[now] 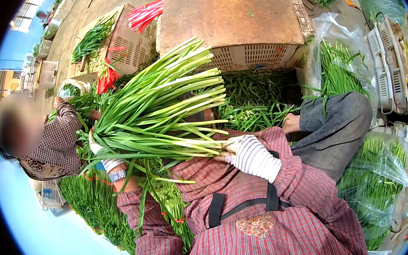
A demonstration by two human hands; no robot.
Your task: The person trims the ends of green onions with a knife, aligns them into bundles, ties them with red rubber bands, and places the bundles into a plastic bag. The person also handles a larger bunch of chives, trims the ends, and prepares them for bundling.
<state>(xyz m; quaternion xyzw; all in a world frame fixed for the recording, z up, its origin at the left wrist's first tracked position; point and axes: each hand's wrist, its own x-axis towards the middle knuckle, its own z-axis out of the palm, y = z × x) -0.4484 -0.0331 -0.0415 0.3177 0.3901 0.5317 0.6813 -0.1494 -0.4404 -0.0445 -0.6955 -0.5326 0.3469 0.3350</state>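
A big, loose bunch of garlic chives (162, 102) lies across my front, pale stalk ends to the right and green leaves to the left. My left hand (98, 145), in a light glove with a watch at the wrist, holds the leafy end; leaves cover part of its fingers. Wearing a striped white glove, my right hand (253, 157) is closed at the stalk ends on the near side of the bunch. A few long leaves droop over my left sleeve. Below the bunch's right end, loose green trimmings (255, 98) cover the ground.
Ahead stands a wooden board (232, 14) on plastic crates, with red and white strips (146, 16) at its left. Another person (60, 141) works at left, near tied bunches (96, 206). Plastic bags of chives (338, 68) and upright crates (387, 65) are at right.
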